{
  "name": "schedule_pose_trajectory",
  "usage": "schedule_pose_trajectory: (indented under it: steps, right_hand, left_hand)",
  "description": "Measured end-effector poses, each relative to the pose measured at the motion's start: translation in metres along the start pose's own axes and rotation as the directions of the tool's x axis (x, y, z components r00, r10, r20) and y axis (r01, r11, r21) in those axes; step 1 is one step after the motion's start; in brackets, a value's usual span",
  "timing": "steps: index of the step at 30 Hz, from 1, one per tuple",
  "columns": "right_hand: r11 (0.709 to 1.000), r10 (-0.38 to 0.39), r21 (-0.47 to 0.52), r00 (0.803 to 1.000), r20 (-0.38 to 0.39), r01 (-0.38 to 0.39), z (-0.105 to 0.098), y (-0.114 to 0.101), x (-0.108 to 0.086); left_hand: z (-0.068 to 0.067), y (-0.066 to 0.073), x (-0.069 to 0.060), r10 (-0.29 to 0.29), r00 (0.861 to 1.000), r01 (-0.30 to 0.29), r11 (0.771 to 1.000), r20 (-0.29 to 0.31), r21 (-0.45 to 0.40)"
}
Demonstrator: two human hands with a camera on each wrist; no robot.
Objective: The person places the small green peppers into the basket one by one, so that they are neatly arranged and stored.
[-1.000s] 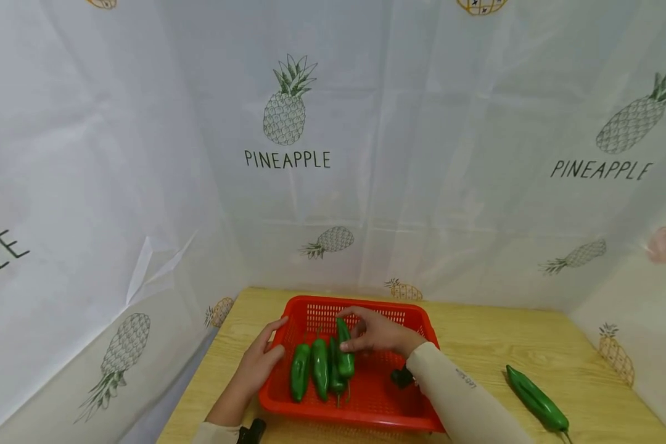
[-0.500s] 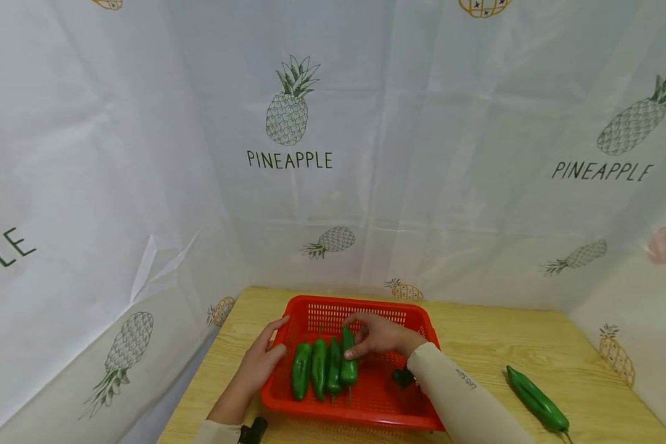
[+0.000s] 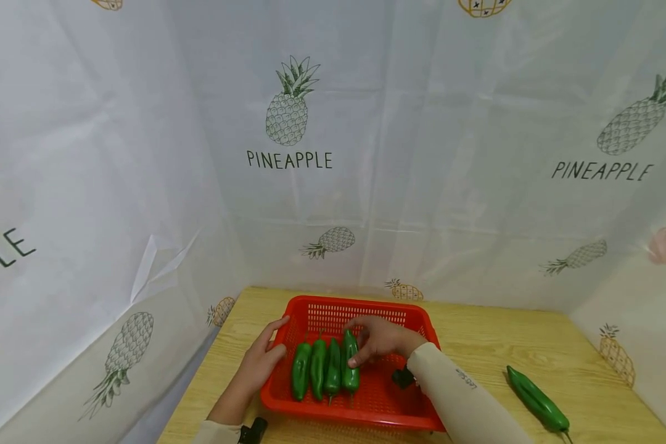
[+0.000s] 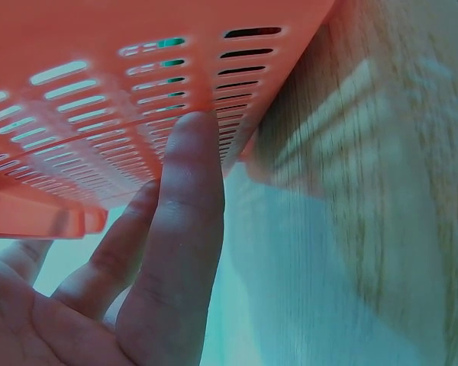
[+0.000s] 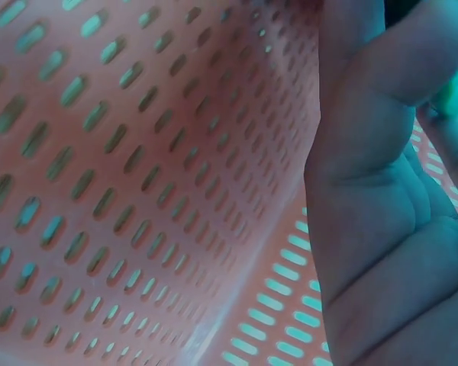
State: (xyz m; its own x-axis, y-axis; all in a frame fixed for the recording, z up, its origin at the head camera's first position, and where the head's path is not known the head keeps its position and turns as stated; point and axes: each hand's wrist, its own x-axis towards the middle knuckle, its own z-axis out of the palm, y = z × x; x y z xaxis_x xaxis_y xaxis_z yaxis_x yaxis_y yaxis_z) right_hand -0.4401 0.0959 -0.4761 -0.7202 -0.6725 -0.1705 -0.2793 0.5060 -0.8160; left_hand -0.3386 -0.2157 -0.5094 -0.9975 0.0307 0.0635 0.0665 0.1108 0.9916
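A red plastic basket (image 3: pixel 377 407) with slotted walls holds several long green chili peppers, lined up side by side. My left hand (image 3: pixel 258 364) holds the basket's left rim, thumb over the top edge; in the left wrist view its fingers (image 4: pixel 187 198) lie against the outer wall below the rim. Inside the basket, my right hand (image 3: pixel 380 339) pinches the rightmost green chili pepper (image 3: pixel 349 377), thumb on its side and index finger near its far tip. The right wrist view shows the curled hand (image 5: pixel 389 168) with only a bit of green pepper behind its fingers.
Another green chili pepper (image 3: pixel 537 399) lies on the wooden table (image 3: pixel 477 339), right of the basket. A pineapple-print sheet (image 3: pixel 433 203) hangs behind and beside the table. The right forearm crosses the basket's right rim.
The right hand has brought its pepper down and slightly right, so that it lies beside the others. The neighbouring pepper sits a little straighter in the row. The left hand has stayed on the rim.
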Motion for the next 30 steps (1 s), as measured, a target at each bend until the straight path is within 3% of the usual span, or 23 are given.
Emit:
schedule_pose_trajectory:
  steps: [4,30]
  right_hand:
    - [1.000,0.013,0.027,0.999,0.032,-0.014,0.0005,-0.0009,0.0000]
    - [0.988,0.041,-0.150,0.999,-0.008,-0.042,0.0038,0.0070,0.0013]
  left_hand:
    - [-0.0007,0.0002,0.0000,0.000,1.000,0.000,1.000,-0.001,0.008]
    - [0.0002,0.0004,-0.0009,0.003,1.000,-0.003,1.000,0.002,0.004]
